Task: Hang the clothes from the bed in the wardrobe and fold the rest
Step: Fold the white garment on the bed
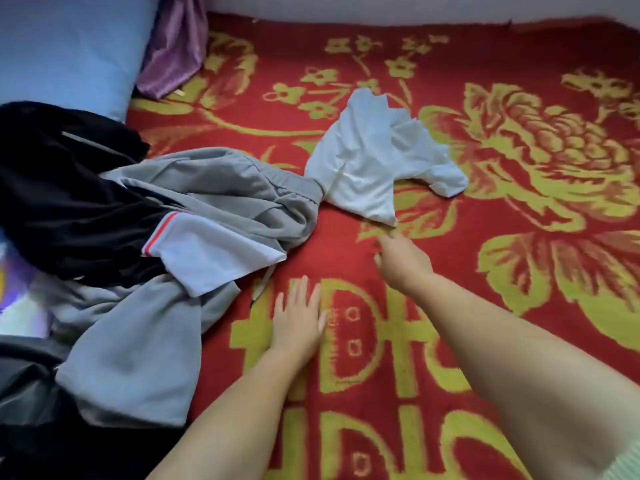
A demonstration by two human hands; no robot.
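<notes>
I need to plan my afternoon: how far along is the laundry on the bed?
Nothing looks folded or hung yet. The right hand reaches toward the crumpled white shirt, not gripping it; the left hand lies flat on the red blanket. Left: the grey trousers, the black garment and the light blue top, all heaped.

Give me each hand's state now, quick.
Left hand: open, flat on the blanket, holding nothing.
Right hand: reaching toward the white garment; grip cannot be told.
</notes>
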